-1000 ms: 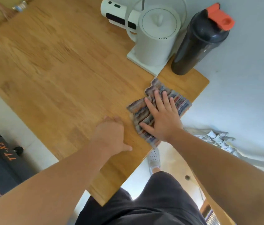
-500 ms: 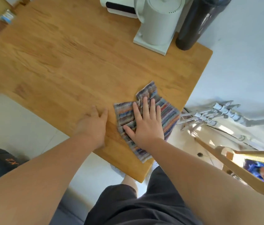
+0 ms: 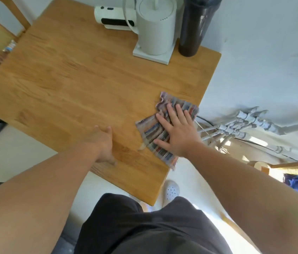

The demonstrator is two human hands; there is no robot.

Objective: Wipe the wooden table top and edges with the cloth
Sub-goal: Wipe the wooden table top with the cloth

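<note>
near the right edge of the wooden table top (image 3: 75,74), the striped cloth (image 3: 155,132) lies flat under the right hand (image 3: 179,131), which is spread wide, palm down, fingers splayed across the fabric. the cloth shows beyond the fingertips on the far side and past the thumb on the left, and its near corner hangs just over the table's right edge. the left hand (image 3: 102,142) rests on bare wood just left of the cloth, fingers loosely extended and together, holding nothing and not touching the fabric. at the far right corner stand a white kettle (image 3: 155,28) on its base, a dark bottle (image 3: 194,26) right beside it, and a white device (image 3: 115,18) behind the kettle, all well apart from the cloth.
</note>
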